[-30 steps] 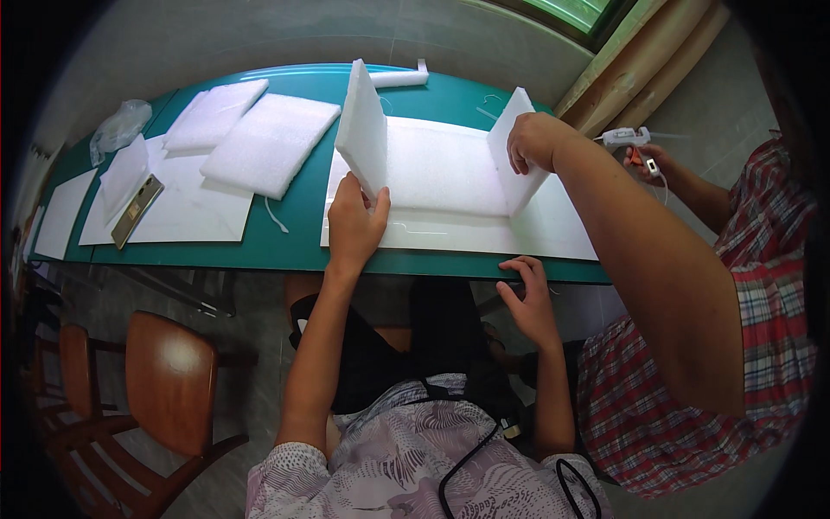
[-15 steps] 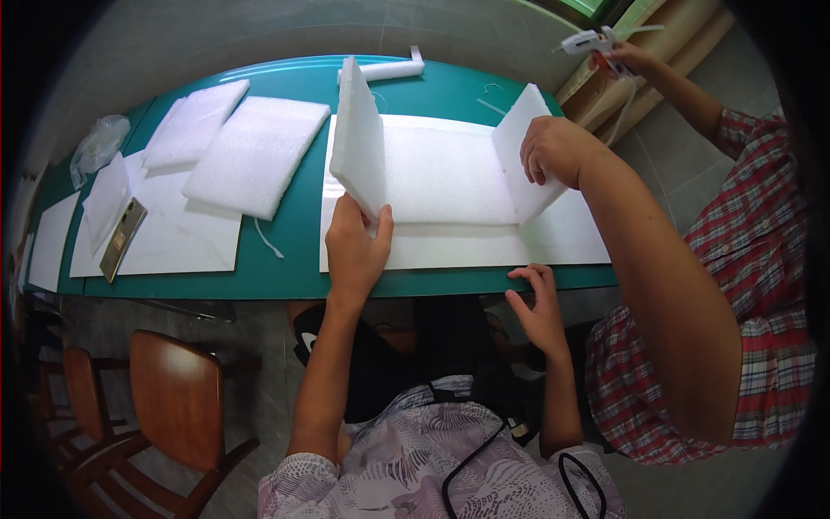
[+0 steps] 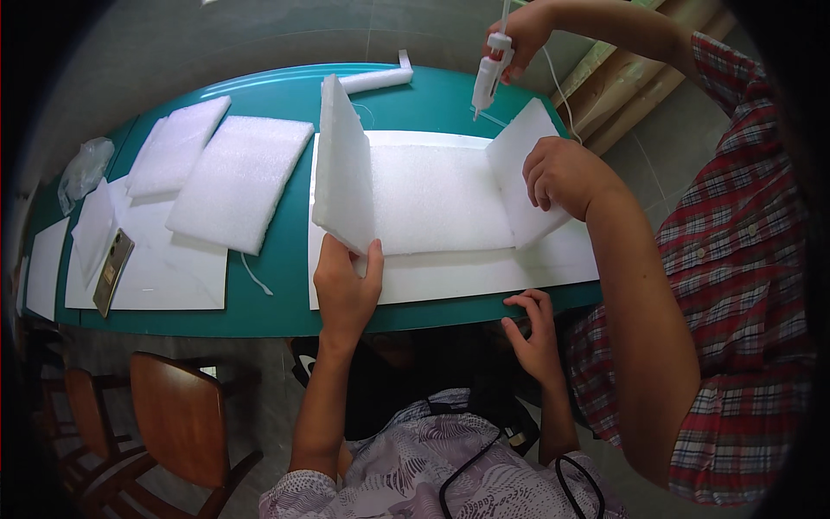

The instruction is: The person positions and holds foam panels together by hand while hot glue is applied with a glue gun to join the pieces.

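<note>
You're gripping the L foam panel (image 3: 342, 169) w/ your L hand (image 3: 347, 281), fingertips hidden; R hand (image 3: 533, 333) is hovering nr bench (image 3: 268, 318), fingers apart.

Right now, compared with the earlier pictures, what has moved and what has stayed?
The co-worker's raised hand swung the white glue gun leftward over the far side of the table, now pointing down; nothing was visibly let go. Unchanged: the left hand holds the left foam panel, the empty right hand is near the table's edge, and the co-worker's other hand is at the right foam panel.
</note>
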The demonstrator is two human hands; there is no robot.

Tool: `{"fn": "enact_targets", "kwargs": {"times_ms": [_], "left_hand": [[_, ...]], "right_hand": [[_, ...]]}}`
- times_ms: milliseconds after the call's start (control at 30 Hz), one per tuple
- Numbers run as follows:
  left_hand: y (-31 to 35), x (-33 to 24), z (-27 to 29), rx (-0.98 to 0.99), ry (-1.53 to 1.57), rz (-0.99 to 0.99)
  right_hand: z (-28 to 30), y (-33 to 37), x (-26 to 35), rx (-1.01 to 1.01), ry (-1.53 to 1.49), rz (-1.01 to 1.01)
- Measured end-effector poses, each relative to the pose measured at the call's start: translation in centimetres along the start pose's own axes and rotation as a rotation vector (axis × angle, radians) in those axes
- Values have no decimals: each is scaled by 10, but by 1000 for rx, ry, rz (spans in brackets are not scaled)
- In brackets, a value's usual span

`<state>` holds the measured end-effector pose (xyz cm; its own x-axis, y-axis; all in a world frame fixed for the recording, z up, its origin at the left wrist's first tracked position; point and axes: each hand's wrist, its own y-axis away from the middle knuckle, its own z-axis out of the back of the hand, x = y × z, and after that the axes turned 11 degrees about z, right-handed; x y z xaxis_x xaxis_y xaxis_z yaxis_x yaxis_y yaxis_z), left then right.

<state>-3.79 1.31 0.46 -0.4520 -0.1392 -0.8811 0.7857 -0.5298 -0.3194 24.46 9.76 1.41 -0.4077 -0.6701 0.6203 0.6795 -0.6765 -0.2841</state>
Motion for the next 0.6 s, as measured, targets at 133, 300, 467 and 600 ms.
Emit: {"fn": "enact_targets", "kwargs": {"times_ms": [133, 300, 467, 600], "left_hand": [[-2, -2, 1, -4, -15, -8], [-2, -3, 0, 11, -21, 9], [-1, 0, 0, 13, -27, 2], [1, 2, -1, 5, -11, -3]], "right_hand": [[4, -2, 1, 26, 12, -1], [5, -2, 4, 22, -15, -38], [1, -2, -1, 21, -15, -42], [1, 0, -1, 12, -25, -40]]}}
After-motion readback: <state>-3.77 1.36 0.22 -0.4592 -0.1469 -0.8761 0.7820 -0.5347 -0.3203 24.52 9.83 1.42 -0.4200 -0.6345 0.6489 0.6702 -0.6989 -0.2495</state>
